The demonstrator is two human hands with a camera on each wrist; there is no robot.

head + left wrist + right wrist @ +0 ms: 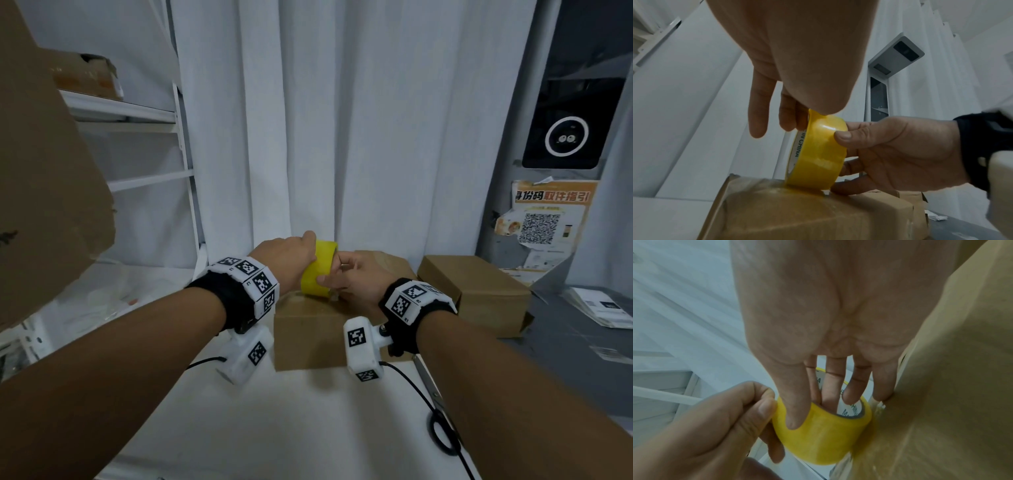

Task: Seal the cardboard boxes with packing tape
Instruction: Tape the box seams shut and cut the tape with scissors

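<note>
From the head view, both hands meet over a cardboard box (310,339) that sits on a white table (274,428). A yellow roll of tape (318,270) stands on edge on the box's top. The left hand (286,262) grasps the roll from the left side, and the right hand (356,277) grasps it from the right, thumb across the outer face. A second cardboard box (479,291) lies just beside the first, to the right. Scissors (436,407) lie on the table near the right forearm (partly hidden by it). A white curtain (342,120) hangs behind, with a shelf (137,116) at the left and an orange poster (548,216) at the right.

From the left wrist view, the roll of tape (818,154) touches the top of the cardboard box (807,216), where a glossy strip of tape already lies. The left hand (789,65) holds the roll's upper rim, one finger hanging straight and free. The right hand (900,154) pinches the roll, thumb on the outer face.

From the right wrist view, the right hand (828,321) has its thumb over the roll of tape (822,431) and fingers reaching into the core. The left hand (719,421) clasps the roll's other side. The roll rests against the cardboard box (951,402).
</note>
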